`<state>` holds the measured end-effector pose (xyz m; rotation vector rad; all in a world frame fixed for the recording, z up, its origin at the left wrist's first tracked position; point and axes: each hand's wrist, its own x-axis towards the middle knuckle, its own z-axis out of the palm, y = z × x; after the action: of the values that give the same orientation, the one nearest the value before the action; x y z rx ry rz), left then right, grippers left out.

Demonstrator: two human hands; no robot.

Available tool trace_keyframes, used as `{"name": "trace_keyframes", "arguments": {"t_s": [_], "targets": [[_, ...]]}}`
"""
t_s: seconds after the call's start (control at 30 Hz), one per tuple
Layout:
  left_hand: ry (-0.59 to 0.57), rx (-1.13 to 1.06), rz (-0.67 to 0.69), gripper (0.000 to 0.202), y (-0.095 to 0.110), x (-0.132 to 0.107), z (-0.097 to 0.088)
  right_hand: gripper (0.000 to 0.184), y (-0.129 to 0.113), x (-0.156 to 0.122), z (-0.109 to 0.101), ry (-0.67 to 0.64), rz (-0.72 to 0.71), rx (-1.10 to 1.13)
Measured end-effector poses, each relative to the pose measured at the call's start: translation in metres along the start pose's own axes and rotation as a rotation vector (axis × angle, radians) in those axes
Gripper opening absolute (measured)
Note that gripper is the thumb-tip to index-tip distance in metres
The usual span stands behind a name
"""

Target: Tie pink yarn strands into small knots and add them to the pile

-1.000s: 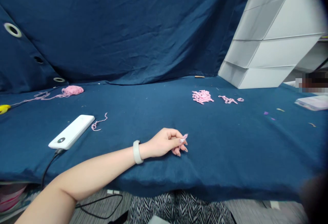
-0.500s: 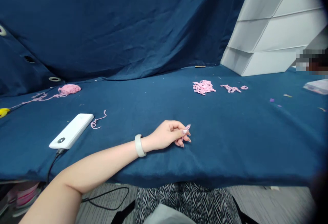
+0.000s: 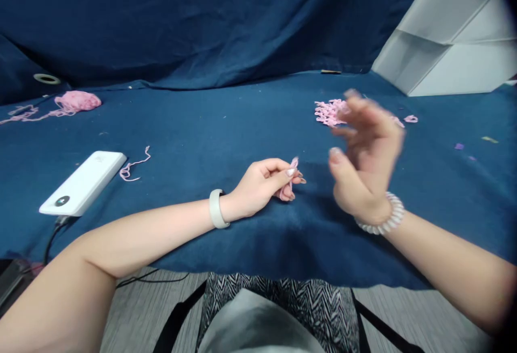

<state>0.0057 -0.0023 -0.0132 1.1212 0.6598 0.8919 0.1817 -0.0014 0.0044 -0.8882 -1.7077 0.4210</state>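
Note:
My left hand (image 3: 264,185) rests on the blue cloth-covered table (image 3: 226,127), fingers pinched on a small pink yarn piece (image 3: 291,173). A white band circles that wrist. My right hand (image 3: 363,159) hovers just right of it above the table, smeared by motion, fingers spread and holding nothing I can see; a white coil band sits on its wrist. Behind the right hand lies a pile of pink yarn pieces (image 3: 328,112).
A white power bank (image 3: 83,182) with a cable lies at the left, a loose pink strand (image 3: 133,164) beside it. A pink yarn ball (image 3: 78,101) sits far left. White shelving (image 3: 452,46) leans at the back right. Blue cloth hangs behind.
My right hand has come into view from the right and now hovers by the left hand. The view has tilted down; the left hand keeps its pinch on the yarn piece.

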Motion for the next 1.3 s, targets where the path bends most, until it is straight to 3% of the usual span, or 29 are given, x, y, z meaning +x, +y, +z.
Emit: {"name": "trace_keyframes", "arguments": {"t_s": [0.17,0.23,0.33,0.47,0.77,0.87,1.0,1.17,1.3], "targets": [[0.123,-0.096,-0.052,0.028,0.001,0.0,0.0,0.03,0.009,-0.011,0.012,-0.125,0.376,0.231],[0.165,-0.149,-0.065,0.028,0.003,0.001,0.002,0.021,0.006,-0.011,0.013,-0.191,0.427,0.205],[0.178,-0.199,-0.066,0.026,0.005,0.002,0.002,0.019,0.0,-0.012,0.015,-0.301,0.445,0.125],[0.205,-0.206,-0.074,0.025,0.005,0.002,0.003,0.015,-0.004,-0.013,0.018,-0.373,0.369,-0.042],[0.204,-0.18,-0.066,0.02,0.004,0.002,0.002,0.016,-0.005,-0.015,0.023,-0.344,0.221,-0.057],[0.166,-0.221,-0.027,0.016,0.003,0.002,0.0,0.008,-0.006,-0.017,0.028,-0.31,0.186,-0.041],[0.171,-0.304,-0.02,0.012,0.005,0.002,0.0,0.017,-0.008,-0.017,0.031,-0.265,0.217,0.005],[0.241,-0.251,-0.003,0.015,0.012,0.002,0.0,0.02,-0.011,-0.016,0.025,-0.261,0.268,0.062],[0.194,-0.282,0.012,0.015,0.017,0.003,0.001,0.021,-0.013,-0.013,0.022,-0.323,0.464,0.241]]}}
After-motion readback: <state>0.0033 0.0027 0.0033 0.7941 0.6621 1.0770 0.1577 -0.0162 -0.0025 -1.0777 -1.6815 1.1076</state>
